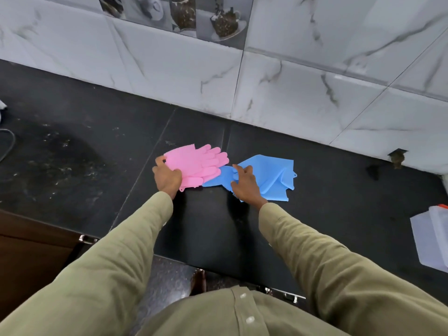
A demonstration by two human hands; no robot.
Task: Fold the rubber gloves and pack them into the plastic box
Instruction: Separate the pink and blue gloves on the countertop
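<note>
Table [72, 146] dark, carries all. Plastic box [431, 238] well right of both hands, nothing visible inside; packing not begun. Blue gloves [271, 175] under right hand [246, 184], whose fingers curl on them, fold unfinished. Pink gloves [196, 164] stacked flat, left hand [167, 177] holding cuff edge.
</note>
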